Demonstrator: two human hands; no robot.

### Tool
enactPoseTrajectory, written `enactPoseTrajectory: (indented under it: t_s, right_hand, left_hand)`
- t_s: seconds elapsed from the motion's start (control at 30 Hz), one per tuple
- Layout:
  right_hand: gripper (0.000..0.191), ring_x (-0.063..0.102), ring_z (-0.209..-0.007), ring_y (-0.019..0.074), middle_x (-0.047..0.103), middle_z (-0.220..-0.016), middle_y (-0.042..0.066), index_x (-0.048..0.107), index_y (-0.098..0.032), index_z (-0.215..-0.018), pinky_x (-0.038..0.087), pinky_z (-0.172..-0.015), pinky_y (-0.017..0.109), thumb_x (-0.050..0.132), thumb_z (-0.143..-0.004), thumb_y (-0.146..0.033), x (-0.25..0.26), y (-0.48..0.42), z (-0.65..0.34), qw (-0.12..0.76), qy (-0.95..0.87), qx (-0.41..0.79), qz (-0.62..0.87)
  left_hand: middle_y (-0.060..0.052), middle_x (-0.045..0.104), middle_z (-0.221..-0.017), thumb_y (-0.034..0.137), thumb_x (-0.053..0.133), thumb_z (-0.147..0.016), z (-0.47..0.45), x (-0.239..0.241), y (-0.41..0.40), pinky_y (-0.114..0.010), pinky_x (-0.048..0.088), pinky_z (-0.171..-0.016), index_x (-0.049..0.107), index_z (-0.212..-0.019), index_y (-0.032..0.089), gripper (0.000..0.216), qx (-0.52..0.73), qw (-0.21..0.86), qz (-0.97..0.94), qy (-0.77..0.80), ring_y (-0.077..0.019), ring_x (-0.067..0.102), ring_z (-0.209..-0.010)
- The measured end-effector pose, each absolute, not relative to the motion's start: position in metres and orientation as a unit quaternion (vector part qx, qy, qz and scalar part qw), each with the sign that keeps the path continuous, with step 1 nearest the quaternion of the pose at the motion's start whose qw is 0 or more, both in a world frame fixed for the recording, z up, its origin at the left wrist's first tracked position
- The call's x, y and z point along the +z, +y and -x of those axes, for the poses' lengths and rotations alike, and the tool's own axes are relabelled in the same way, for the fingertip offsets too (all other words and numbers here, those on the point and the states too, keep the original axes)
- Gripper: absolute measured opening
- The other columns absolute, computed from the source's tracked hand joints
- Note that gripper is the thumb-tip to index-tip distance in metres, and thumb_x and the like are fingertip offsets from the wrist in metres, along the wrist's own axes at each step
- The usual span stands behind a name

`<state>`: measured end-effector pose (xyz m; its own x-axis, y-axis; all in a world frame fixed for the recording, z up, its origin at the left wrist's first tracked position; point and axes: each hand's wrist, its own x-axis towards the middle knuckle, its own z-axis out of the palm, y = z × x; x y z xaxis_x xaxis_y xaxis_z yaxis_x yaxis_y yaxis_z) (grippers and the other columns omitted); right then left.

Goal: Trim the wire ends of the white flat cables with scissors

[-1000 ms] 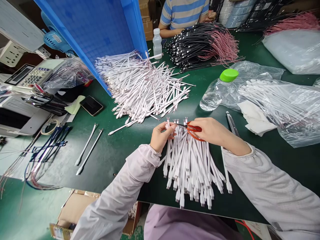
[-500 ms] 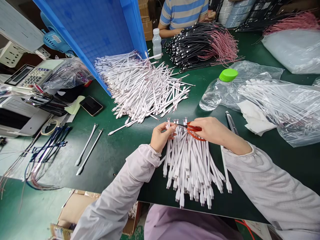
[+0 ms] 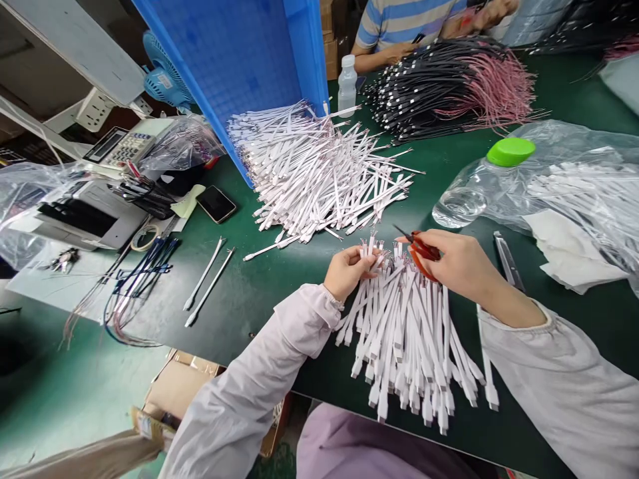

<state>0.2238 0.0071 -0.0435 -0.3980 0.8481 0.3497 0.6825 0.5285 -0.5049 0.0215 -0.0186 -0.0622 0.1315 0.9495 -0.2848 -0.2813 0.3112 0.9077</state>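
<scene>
My left hand (image 3: 348, 271) pinches a short white cable near its stripped end, where thin wires stick up past the fingers. Beneath both hands a fanned bundle of white cables (image 3: 407, 332) lies on the green table, its plugs toward my body. Red-handled scissors (image 3: 424, 249) are gripped in my right hand (image 3: 456, 263), their dark tips pointing up and left, apart from the wires. Beyond the hands, a large heap of white cables (image 3: 319, 173) spills from the tipped blue bin (image 3: 244, 60).
A clear bottle with a green cap (image 3: 510, 152) and a bagged bundle of cables (image 3: 589, 193) are on the right. A box cutter (image 3: 508, 263) lies beside my right arm. Leftward are a phone (image 3: 215, 203) and two loose cables (image 3: 210, 286). A co-worker (image 3: 399, 33) sits opposite.
The view has swung left, so things appear farther right. The scissors have drawn away from the wires by my left hand, and their tips now point higher.
</scene>
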Motion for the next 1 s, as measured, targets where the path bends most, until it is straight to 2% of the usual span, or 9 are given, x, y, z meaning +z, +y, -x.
enactPoseTrajectory:
  t_s: [0.07, 0.13, 0.2, 0.47, 0.73, 0.83, 0.93, 1.0]
  right_hand:
    - [0.019, 0.051, -0.06, 0.017, 0.059, -0.072, 0.005, 0.068, -0.02, -0.086, 0.04, -0.056, 0.029, 0.051, -0.085, -0.03, -0.041, 0.003, -0.218, 0.338, -0.796, 0.189, 0.465]
    - [0.027, 0.053, -0.065, 0.0172, 0.059, -0.078, 0.005, 0.068, -0.021, -0.105, 0.044, -0.06, 0.03, 0.053, -0.086, -0.032, -0.038, -0.001, -0.212, 0.372, -0.772, 0.232, 0.461]
    - [0.031, 0.052, -0.066, 0.0164, 0.057, -0.078, 0.004, 0.067, -0.021, -0.112, 0.045, -0.063, 0.029, 0.054, -0.086, -0.033, -0.035, -0.004, -0.206, 0.388, -0.76, 0.254, 0.456]
    - [0.026, 0.05, -0.065, 0.0157, 0.05, -0.074, 0.003, 0.068, -0.018, -0.106, 0.044, -0.063, 0.028, 0.052, -0.087, -0.025, -0.035, -0.006, -0.198, 0.385, -0.786, 0.217, 0.432]
    - [0.024, 0.053, -0.066, 0.0161, 0.054, -0.076, 0.003, 0.067, -0.018, -0.103, 0.046, -0.062, 0.028, 0.052, -0.088, -0.028, -0.04, -0.006, -0.198, 0.384, -0.778, 0.21, 0.45]
    - [0.024, 0.058, -0.07, 0.0191, 0.059, -0.081, 0.007, 0.068, -0.019, -0.101, 0.047, -0.064, 0.032, 0.051, -0.088, -0.029, -0.04, -0.008, -0.197, 0.387, -0.785, 0.194, 0.442]
    - [0.025, 0.059, -0.073, 0.0231, 0.063, -0.087, 0.01, 0.068, -0.021, -0.106, 0.045, -0.065, 0.037, 0.052, -0.089, -0.03, -0.042, -0.013, -0.199, 0.388, -0.792, 0.162, 0.442]
    - [0.026, 0.059, -0.079, 0.0264, 0.063, -0.093, 0.009, 0.068, -0.026, -0.11, 0.041, -0.06, 0.035, 0.056, -0.087, -0.031, -0.052, -0.011, -0.205, 0.413, -0.79, 0.169, 0.421]
  left_hand:
    - [-0.009, 0.07, -0.097, 0.046, 0.082, -0.056, -0.021, -0.062, -0.018, -0.022, 0.052, -0.058, 0.067, -0.07, 0.014, 0.038, 0.463, 0.646, -0.374, 0.479, -0.0161, 0.062, -0.08]
    - [-0.009, 0.071, -0.098, 0.05, 0.079, -0.058, -0.021, -0.062, -0.018, -0.02, 0.051, -0.054, 0.067, -0.067, 0.015, 0.038, 0.457, 0.627, -0.399, 0.488, -0.0148, 0.06, -0.076]
    - [-0.008, 0.071, -0.093, 0.052, 0.077, -0.059, -0.021, -0.062, -0.018, -0.019, 0.049, -0.051, 0.07, -0.068, 0.015, 0.039, 0.452, 0.616, -0.419, 0.491, -0.0126, 0.056, -0.07]
    - [-0.006, 0.069, -0.08, 0.051, 0.076, -0.058, -0.022, -0.063, -0.018, -0.019, 0.046, -0.047, 0.068, -0.064, 0.013, 0.039, 0.453, 0.601, -0.434, 0.494, -0.0087, 0.047, -0.059]
    - [-0.006, 0.07, -0.085, 0.049, 0.076, -0.06, -0.022, -0.065, -0.016, -0.019, 0.046, -0.047, 0.066, -0.063, 0.014, 0.037, 0.458, 0.61, -0.429, 0.483, -0.0092, 0.048, -0.061]
    - [-0.003, 0.066, -0.073, 0.047, 0.074, -0.062, -0.023, -0.071, -0.017, -0.019, 0.044, -0.046, 0.066, -0.062, 0.014, 0.034, 0.47, 0.598, -0.428, 0.489, -0.0076, 0.045, -0.054]
    - [0.002, 0.055, -0.058, 0.043, 0.069, -0.07, -0.025, -0.078, -0.02, -0.018, 0.04, -0.046, 0.072, -0.071, 0.014, 0.029, 0.453, 0.587, -0.454, 0.494, -0.0066, 0.044, -0.048]
    - [0.001, 0.06, -0.065, 0.041, 0.067, -0.073, -0.024, -0.08, -0.02, -0.019, 0.042, -0.049, 0.075, -0.087, 0.014, 0.031, 0.426, 0.605, -0.461, 0.489, -0.0067, 0.047, -0.049]
